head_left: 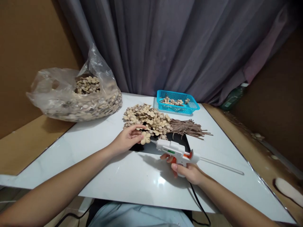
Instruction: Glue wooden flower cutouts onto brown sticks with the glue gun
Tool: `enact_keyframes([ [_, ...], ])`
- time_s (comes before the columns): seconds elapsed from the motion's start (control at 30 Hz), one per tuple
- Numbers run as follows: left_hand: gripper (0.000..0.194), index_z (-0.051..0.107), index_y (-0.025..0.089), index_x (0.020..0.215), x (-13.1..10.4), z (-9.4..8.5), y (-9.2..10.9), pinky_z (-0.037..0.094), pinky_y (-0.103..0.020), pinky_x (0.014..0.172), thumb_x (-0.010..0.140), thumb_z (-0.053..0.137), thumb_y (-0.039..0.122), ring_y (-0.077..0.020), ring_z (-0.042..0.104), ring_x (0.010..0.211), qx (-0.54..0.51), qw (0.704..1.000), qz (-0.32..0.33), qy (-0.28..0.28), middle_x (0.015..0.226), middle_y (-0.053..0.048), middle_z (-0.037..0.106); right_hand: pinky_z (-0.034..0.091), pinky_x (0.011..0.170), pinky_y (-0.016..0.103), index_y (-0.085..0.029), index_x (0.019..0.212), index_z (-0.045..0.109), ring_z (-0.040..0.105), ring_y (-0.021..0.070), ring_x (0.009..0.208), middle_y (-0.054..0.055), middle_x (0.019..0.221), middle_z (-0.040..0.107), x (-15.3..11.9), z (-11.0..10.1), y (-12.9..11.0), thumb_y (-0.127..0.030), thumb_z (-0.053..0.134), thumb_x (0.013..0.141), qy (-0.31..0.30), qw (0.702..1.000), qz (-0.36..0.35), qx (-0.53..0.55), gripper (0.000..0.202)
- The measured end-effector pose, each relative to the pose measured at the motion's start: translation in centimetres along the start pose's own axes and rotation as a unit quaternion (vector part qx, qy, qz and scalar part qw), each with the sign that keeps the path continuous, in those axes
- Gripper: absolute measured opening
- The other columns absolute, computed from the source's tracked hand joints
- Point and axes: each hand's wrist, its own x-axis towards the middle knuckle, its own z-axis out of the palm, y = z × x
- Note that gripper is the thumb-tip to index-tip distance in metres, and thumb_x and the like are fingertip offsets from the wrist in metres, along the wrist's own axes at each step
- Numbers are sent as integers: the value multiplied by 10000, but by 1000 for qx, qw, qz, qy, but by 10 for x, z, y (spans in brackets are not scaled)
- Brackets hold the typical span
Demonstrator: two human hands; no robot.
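Many small beige flower-like pieces and greyish rounded ones fill a crinkled, translucent plastic bag [82,105] at far left, well apart from the dark rectangular mat [139,147]; the film blurs most of its contents. At the mat's left edge, the left hand [125,138] pinches a pale-yellow, matte flower with rounded petals [145,138] between its fingertips, above the mat's left part; the fingers' undersides are hidden. Behind that flower, a heaped pile of similar pieces [151,118] covers much of the mat. The right hand [193,173], in front of the mat's right part, is wrapped around the grip of a white plastic glue gun with orange parts [171,147], its nozzle close to the flower. Behind the mat sits a blue openwork plastic basket [189,109] with flowers and stems inside. Thin brown, wrinkled stems [188,127] lie bundled at the mat's back right. Farther right, a green bottle [233,97] is dim and partly hidden.
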Motion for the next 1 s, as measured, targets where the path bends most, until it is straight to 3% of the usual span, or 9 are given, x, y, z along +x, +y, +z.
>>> enact_keyframes([
  [0.1,235,700,133,942,-4,2,5,502,-242,711,801,634,308,-155,661,776,38,999,0,-4,886,-73,723,509,539,285,-176,977,616,546,126,521,41,721,623,-2,0,3,-472,497,900,0,998,7,-68,329],
  [0.2,253,715,127,969,-7,3,8,510,-250,719,790,639,289,-165,666,790,41,999,-11,0,914,-85,736,472,530,289,-174,1009,619,529,138,495,-2,571,549,-3,-1,6,-474,451,923,6,995,-6,-103,355],
  [0.4,316,690,119,1033,-7,2,6,500,-209,633,734,690,218,-130,655,692,14,999,-13,-30,830,-65,733,464,556,289,-178,910,596,531,144,525,1,585,548,1,3,6,-497,412,933,3,992,-28,-123,368],
  [0.63,331,693,113,1025,-7,2,8,489,-214,613,718,705,237,-132,644,666,6,999,-18,-29,780,-55,719,454,565,305,-192,890,596,513,147,500,-4,547,534,-1,2,7,-517,387,936,11,989,-3,-148,389],
  [1.0,338,703,114,1012,-8,4,6,496,-259,675,706,718,256,-162,656,741,5,999,-26,-27,908,-103,730,424,521,269,-190,904,600,521,136,500,-9,568,539,0,2,11,-523,391,933,20,987,18,-160,394],
])
